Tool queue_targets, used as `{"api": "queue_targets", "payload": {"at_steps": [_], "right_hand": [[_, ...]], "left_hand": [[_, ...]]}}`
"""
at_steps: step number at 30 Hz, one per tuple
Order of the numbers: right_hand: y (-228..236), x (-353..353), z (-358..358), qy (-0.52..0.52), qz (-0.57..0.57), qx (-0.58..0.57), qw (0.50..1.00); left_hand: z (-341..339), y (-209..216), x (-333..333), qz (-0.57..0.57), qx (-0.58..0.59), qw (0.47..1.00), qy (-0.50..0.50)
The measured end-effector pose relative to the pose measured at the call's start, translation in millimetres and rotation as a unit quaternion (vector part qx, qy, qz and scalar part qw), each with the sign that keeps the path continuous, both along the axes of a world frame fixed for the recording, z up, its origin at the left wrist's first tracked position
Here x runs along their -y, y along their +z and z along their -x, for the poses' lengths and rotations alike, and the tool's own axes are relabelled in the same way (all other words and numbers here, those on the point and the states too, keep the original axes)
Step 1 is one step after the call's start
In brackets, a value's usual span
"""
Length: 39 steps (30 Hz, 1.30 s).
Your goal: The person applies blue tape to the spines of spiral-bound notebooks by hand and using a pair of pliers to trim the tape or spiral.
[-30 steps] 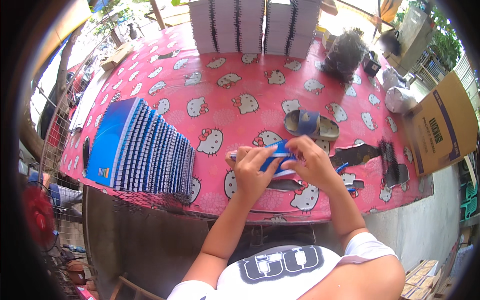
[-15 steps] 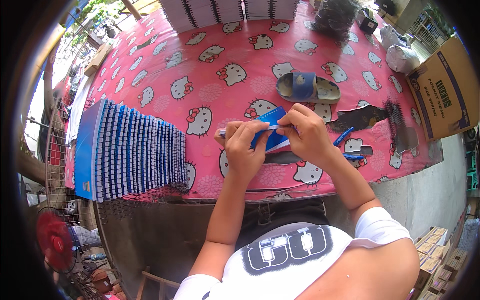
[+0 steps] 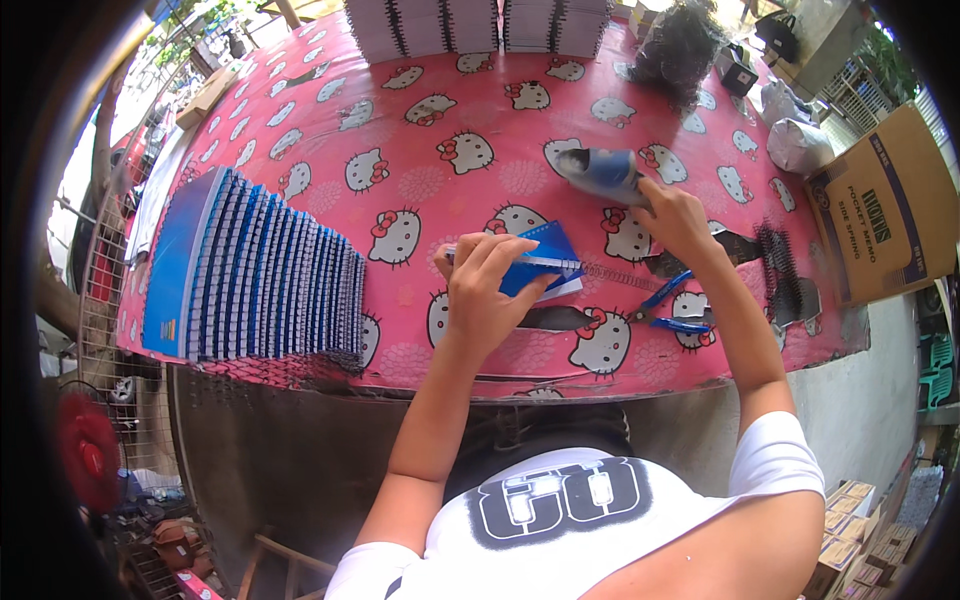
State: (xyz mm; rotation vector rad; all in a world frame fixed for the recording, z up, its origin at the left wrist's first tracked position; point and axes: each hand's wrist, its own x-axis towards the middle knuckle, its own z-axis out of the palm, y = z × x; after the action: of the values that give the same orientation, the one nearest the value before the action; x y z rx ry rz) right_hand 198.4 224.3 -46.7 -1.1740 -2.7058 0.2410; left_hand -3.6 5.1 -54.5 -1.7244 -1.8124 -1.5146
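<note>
A small notebook with blue covers and white pages (image 3: pixel 552 240) lies on the table under my left hand (image 3: pixel 484 285), which grips it with fingers and thumb. From the notebook's edge a thin spiral binding coil (image 3: pixel 618 276) runs out to the right. My right hand (image 3: pixel 676 218) is closed around the near end of a blue slide slipper (image 3: pixel 608 172), blurred and tilted, seemingly lifted off the tabletop. Right of the notebook, a pair of blue-handled pliers (image 3: pixel 668 290) rests with its handles spread.
A long row of spiral-bound blue notebooks (image 3: pixel 250 275) stands at the left on the pink patterned tablecloth (image 3: pixel 420 180). More bound stacks (image 3: pixel 440 25) are at the back. A cardboard box (image 3: pixel 885 205), black coils (image 3: pixel 785 265) and a dark plastic-wrapped bundle (image 3: pixel 680 45) occupy the right side.
My right hand has left the notebook, moved right and away from me, and taken hold of the slipper, which has tilted. The left hand stays on the notebook; the coil now shows.
</note>
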Motion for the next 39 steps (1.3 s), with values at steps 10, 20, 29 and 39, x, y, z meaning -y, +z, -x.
{"api": "queue_targets", "payload": {"at_steps": [10,20,29,39], "right_hand": [[19.1,26.7,21.8,0.210,0.274,-0.356,0.868],[14.2,36.6,48.7,0.191,0.133,-0.236,0.944],[21.5,39.3,83.0,0.221,0.200,-0.278,0.913],[23.4,54.0,95.9,0.188,0.124,-0.178,0.958]], "left_hand": [[5.3,0.9,-0.1,0.055,0.008,0.998,0.013],[20.5,1.6,8.9,0.067,0.120,0.990,0.030],[27.6,-24.0,26.3,-0.008,0.404,0.910,-0.091],[38.4,-28.7,36.1,0.006,0.487,0.865,-0.121]]}}
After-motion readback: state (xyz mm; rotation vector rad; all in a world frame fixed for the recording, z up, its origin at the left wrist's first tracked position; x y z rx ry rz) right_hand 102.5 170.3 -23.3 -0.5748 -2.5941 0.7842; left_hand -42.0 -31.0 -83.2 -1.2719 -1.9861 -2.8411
